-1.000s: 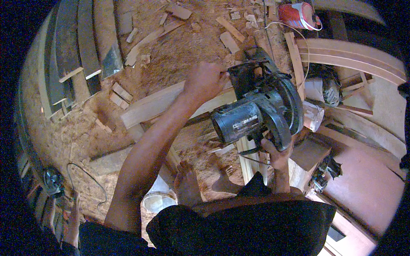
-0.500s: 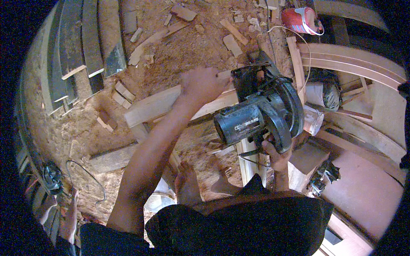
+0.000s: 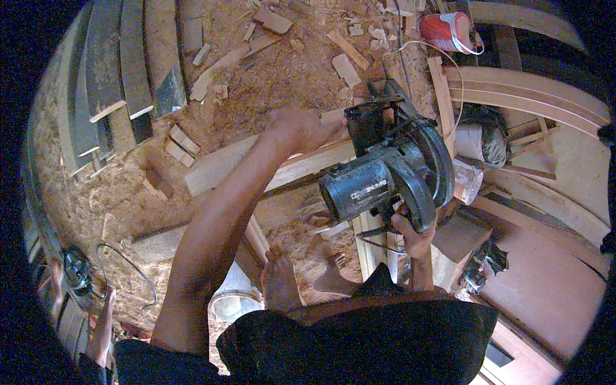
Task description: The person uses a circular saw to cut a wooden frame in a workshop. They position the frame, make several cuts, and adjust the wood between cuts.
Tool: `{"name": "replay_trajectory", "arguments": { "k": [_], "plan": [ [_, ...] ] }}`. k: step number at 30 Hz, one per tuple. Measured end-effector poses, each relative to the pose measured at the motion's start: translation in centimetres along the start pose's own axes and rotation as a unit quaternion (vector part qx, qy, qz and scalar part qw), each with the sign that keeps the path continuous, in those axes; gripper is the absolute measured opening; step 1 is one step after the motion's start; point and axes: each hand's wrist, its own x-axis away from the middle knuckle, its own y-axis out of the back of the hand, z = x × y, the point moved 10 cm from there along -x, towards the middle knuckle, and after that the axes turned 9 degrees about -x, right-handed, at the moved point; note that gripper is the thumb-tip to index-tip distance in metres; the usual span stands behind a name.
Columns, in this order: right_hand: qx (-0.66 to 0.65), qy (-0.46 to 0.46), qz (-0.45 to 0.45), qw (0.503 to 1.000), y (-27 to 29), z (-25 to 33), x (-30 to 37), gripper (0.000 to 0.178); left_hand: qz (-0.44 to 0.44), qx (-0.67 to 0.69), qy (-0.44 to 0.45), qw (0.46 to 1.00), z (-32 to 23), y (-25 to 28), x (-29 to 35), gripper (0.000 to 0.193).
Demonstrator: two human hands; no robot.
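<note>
A dark circular saw (image 3: 362, 187) rests on a pale wooden board (image 3: 208, 172), its motor toward me and its guard to the right. My right hand (image 3: 416, 236) is wrapped round the saw's rear handle. On the board, left of the saw's base plate, my left hand (image 3: 294, 131) is closed over the wood, holding it, with a finger or thumb reaching close to the base plate. The blade and the line of cut are hidden by the saw body.
Dark planks (image 3: 102, 58) lie at the far left, and wood offcuts (image 3: 343, 69) litter the sawdust. A red bucket (image 3: 443, 32) stands at the far right; a white bucket (image 3: 236, 305) is near my bare foot (image 3: 280, 279). At the lower left another person's arm reaches near a power tool (image 3: 78, 271).
The view has shifted slightly. My left hand and forearm sit a little further left, exposing more of the white bucket. The saw and my right hand look nearly unchanged against the board.
</note>
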Motion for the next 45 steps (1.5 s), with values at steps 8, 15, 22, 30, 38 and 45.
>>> {"name": "replay_trajectory", "arguments": {
  "k": [8,15,22,30,38,45],
  "plan": [
    [0.023,0.006,-0.005,1.000,0.1,0.1,-0.1,0.032,-0.048,-0.026,0.011,0.998,-0.2,1.1,0.7,0.084],
    [0.014,0.007,-0.021,1.000,0.1,0.3,0.0,0.043,-0.059,-0.015,-0.019,0.998,-0.5,1.2,1.0,0.080],
    [0.016,0.025,-0.009,1.000,-0.2,0.9,-0.2,0.054,-0.063,-0.011,-0.012,0.998,-0.6,1.5,1.0,0.082],
    [0.028,0.058,-0.006,0.998,-0.4,1.6,-0.4,0.052,-0.065,-0.001,-0.012,0.998,-0.3,1.2,0.8,0.083],
    [0.036,0.024,0.007,0.999,-0.2,0.7,-0.4,0.048,-0.094,-0.020,-0.018,0.995,-0.5,1.5,0.7,0.085],
    [-0.002,0.035,0.006,0.999,-0.2,0.8,-0.5,0.048,-0.092,-0.032,-0.003,0.995,-0.5,1.3,0.7,0.083]
  ]
}}
